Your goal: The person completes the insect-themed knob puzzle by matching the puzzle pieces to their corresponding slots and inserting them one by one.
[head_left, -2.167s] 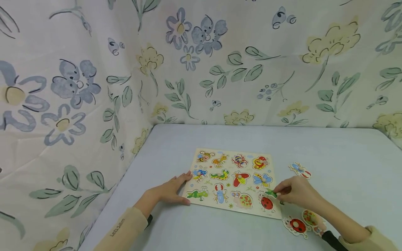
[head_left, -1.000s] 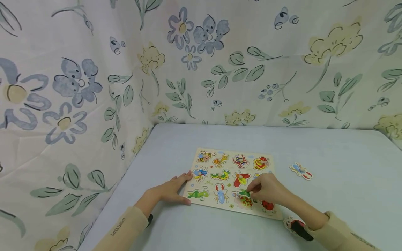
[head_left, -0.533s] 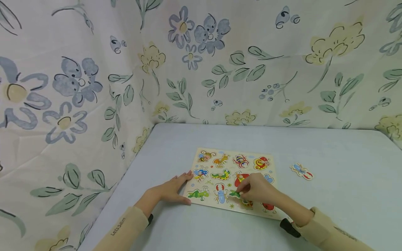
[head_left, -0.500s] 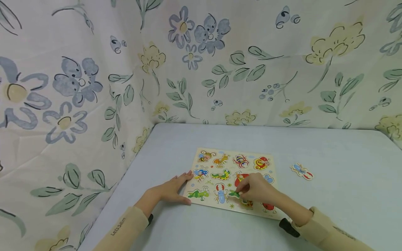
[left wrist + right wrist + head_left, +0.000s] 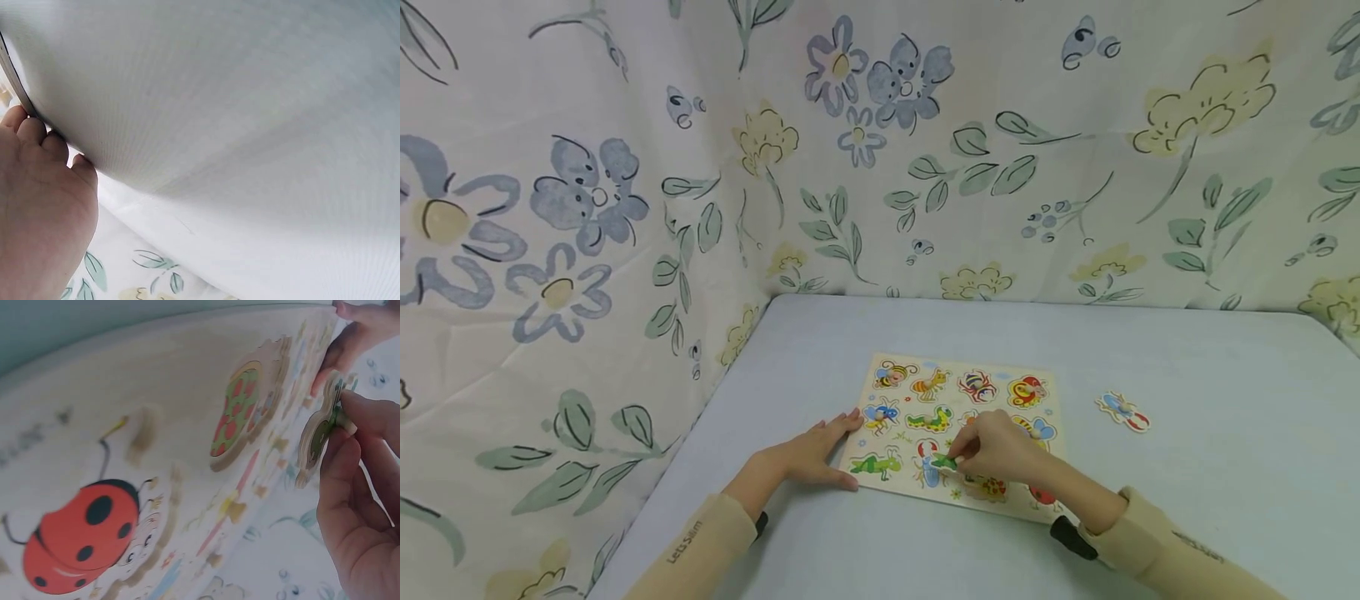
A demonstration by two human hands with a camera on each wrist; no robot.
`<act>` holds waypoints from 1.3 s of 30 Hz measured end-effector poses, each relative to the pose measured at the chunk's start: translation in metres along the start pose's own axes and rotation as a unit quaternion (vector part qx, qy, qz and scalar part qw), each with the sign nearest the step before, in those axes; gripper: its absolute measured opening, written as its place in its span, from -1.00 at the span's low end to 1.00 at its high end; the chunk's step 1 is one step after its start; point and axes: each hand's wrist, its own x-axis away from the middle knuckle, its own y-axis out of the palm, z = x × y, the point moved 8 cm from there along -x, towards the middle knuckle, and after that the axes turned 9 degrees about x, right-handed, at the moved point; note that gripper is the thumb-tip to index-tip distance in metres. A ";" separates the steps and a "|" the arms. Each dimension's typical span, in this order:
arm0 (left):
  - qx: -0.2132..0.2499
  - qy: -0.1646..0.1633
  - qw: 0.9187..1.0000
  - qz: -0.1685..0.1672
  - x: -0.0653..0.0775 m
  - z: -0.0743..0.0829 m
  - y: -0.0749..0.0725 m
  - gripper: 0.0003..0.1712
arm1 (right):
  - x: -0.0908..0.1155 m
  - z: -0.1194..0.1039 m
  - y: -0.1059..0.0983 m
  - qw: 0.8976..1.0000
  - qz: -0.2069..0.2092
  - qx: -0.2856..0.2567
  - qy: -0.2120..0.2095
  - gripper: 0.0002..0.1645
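Note:
My right hand [image 5: 1000, 450] pinches a green grasshopper puzzle piece [image 5: 942, 462] by its knob, over the front row of a wooden insect peg puzzle board [image 5: 910, 490]. In the head view the piece overlaps the blue stag beetle picture [image 5: 928, 472]; the grasshopper-shaped recess [image 5: 876, 464] lies just left. The right wrist view shows thumb and fingers on the knob of the tilted piece [image 5: 317, 440], held off the board. My left hand [image 5: 812, 454] rests flat at the board's left edge, fingers spread, with fingertips [image 5: 31, 130] against the edge.
A loose stag beetle piece [image 5: 1123, 412] lies on the white table [image 5: 1225, 467] right of the board. Knobbed pieces sit in the back rows, such as the caterpillar [image 5: 929, 418]. The ladybug recess [image 5: 84, 540] is at the board's near right. A floral curtain [image 5: 970, 208] hangs behind.
My right hand has carried the grasshopper piece leftward from the board's right edge, past the snail picture, to the stag beetle picture. Its forearm now covers the loose ladybug and snail pieces. The left hand stays put.

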 end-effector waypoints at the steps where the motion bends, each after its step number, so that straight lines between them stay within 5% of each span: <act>1: 0.000 0.001 1.000 -0.001 0.000 0.000 0.000 0.17 | -0.001 -0.001 0.000 1.000 -0.001 -0.004 -0.002 -0.84; 12: -0.002 0.002 1.000 -0.005 0.000 0.001 -0.001 0.16 | -0.020 -0.018 0.013 0.999 -0.021 -0.029 -0.019 -0.88; 39: 0.017 0.022 0.999 -0.015 0.003 0.004 -0.002 0.12 | -0.075 -0.056 0.056 0.994 -0.090 0.023 -0.052 -0.84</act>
